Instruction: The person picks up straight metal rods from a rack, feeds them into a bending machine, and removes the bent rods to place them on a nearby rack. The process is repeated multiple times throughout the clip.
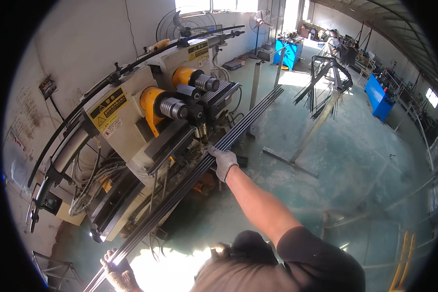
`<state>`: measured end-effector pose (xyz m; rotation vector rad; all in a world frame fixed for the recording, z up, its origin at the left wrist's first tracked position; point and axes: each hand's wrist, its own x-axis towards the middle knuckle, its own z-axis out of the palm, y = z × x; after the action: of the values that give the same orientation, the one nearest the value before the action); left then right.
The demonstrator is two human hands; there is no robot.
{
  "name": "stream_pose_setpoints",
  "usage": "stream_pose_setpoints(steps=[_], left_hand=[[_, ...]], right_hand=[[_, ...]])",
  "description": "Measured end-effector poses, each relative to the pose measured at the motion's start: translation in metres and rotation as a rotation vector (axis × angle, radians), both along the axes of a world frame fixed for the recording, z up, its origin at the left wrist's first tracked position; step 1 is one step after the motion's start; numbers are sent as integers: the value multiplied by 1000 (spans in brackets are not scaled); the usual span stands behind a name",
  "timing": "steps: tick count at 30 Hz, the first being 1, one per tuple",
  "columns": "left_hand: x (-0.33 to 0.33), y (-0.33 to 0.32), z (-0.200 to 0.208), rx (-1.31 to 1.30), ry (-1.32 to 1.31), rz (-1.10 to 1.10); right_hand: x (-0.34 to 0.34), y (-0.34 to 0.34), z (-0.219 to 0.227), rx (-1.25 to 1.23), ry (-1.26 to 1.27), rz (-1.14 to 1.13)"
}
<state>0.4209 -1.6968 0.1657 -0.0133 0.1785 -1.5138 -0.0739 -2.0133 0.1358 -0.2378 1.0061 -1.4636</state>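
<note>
A bundle of several long, thin dark metal rods (249,120) runs slantwise in front of me, from the lower left up toward the right. My right hand (224,161), in a pale knitted work glove, is closed around the bundle near its middle, with the arm stretched out. At the lower left, my left hand (118,272), gloved too, grips the rods near their close end. The bundle lies along the front of a large grey machine (131,131) with two orange-collared, ribbed steel spindles. My right hand is close below the machine's working heads.
A metal stand (304,141) hung with bent black strips is to the right, its foot on the green floor (282,190). Blue cabinets (377,97) and a standing fan (259,27) are farther back. Yellow bars (403,260) rise at the lower right. Cables hang beside the machine.
</note>
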Motion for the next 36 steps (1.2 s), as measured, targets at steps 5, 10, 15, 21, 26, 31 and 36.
stream_pose_setpoints(steps=[5,10,15,21,26,31,36], left_hand=[[19,-75,-26,474,-1070,522],[-19,-132,-48,534,-2019,551],[-38,-200,-57,540,-1552,529],[-45,-246,-66,696,-1871,494],[-62,-300,-61,643,-2034,496],[-88,-329,-57,703,-2429,352],[-52,-332,-86,690,-2474,390]], right_hand=[[-5,-115,-6,20,90,1],[-22,-202,-6,-63,54,28],[-26,-257,7,-116,4,-59],[-25,-310,-9,-46,-62,87],[-19,-327,-23,-26,122,68],[-11,-323,-18,-39,76,-19],[-9,-325,-5,-20,53,-79]])
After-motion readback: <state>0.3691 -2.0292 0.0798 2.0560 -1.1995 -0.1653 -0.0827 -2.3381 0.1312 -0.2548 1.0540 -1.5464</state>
